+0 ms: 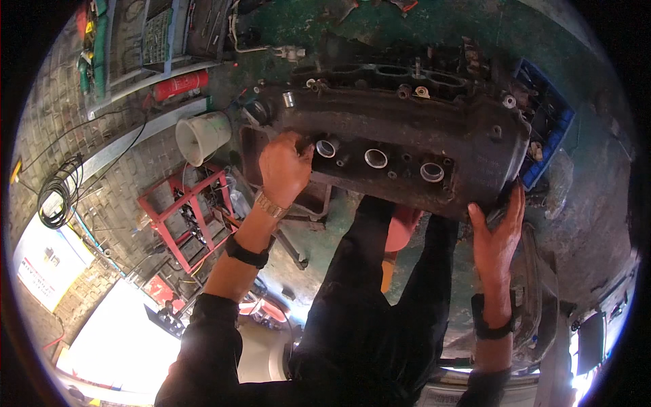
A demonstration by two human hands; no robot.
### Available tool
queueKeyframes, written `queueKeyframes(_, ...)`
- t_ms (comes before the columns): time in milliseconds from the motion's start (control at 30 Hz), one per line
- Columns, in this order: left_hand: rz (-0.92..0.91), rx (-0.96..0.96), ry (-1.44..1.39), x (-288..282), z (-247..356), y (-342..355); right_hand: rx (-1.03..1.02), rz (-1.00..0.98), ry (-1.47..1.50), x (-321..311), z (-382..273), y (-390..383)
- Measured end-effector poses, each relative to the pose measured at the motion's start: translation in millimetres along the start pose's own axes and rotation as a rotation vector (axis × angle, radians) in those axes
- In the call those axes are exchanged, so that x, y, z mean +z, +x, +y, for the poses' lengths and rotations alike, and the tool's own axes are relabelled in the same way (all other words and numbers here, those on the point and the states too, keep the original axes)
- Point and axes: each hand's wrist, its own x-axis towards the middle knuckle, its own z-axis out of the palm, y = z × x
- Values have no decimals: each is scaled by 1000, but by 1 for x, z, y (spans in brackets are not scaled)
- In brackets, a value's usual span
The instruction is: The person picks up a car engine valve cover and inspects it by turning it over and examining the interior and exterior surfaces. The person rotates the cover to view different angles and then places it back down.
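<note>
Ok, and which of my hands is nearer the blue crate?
Right. Your right hand is at the right end of the dark cover, the end toward the blue crate; your left hand is by the cover's left end, farther away.

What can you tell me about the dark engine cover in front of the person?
The engine cover is long, dark and grimy, apparently metal, and lies crosswise with its right end slightly lower. Its recessed strip shows three round holes with pale, shiny rims. The left hand is closed at the strip's left end; the right hand is at the lower right corner, thumb and fingers apart. What supports it underneath is hidden.
</note>
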Motion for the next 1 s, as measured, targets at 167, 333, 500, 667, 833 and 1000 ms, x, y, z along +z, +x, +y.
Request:
queueKeyframes(167,-93,-25,107,-4,-1,3,-33,14,-7,0,-1,1)
queueKeyframes(333,-185,-55,78,-4,-4,7,-13,29,2,1,-2,0)
queueKeyframes(500,-106,1,39,1,-4,7,-35,32,0,1,-2,2)
queueKeyframes(667,-47,0,-33,1,-3,3,-22,28,5,1,-4,2)
queueKeyframes(833,-48,-10,83,-1,-3,0,-37,35,3,1,-3,2)
queueKeyframes(1000,-169,-15,95,-2,-6,5,-26,37,15,1,-3,2)
